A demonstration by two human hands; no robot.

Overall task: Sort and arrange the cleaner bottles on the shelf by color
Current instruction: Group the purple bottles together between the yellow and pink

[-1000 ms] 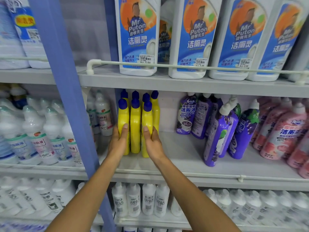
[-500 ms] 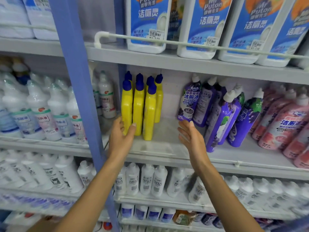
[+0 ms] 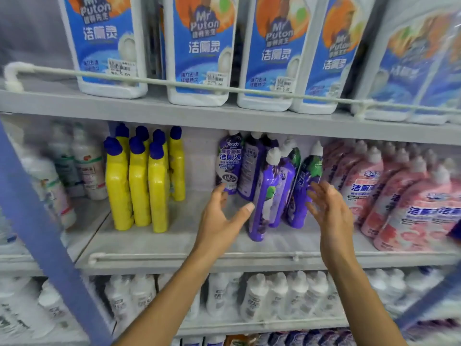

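1. The grey metal middle shelf [image 3: 174, 243] has a bare strip between the yellow group and the purple group. That is the open room I see. A thin white front rail [image 3: 199, 257] runs along its lip, and the shelf board above sits close over the bottle caps.
2. My left hand [image 3: 222, 221] is in that gap with its grip spread and holding nothing. The thumb is just beside the leaning purple squeeze bottle with a white cap [image 3: 269, 196]. I cannot tell whether they touch.
3. My right hand [image 3: 326, 211] is on the far side of the purple cluster with its grip also spread. Its fingers are in front of the rightmost purple bottle [image 3: 303, 176], but blur hides any contact.
4. The yellow plastic bottles with blue caps [image 3: 138, 186] stand upright in a tight block on the left of this shelf. The pink labelled bottles with white caps [image 3: 399, 203] crowd the right, just beside my right hand.
5. A slanted blue upright post [image 3: 37, 221] crosses the left foreground, with white labelled bottles [image 3: 87, 168] behind it.
6. The upper shelf holds large white jugs with blue labels [image 3: 199, 46] behind a white guard rail [image 3: 174, 83]. The lower shelf holds rows of small white bottles [image 3: 274, 295].
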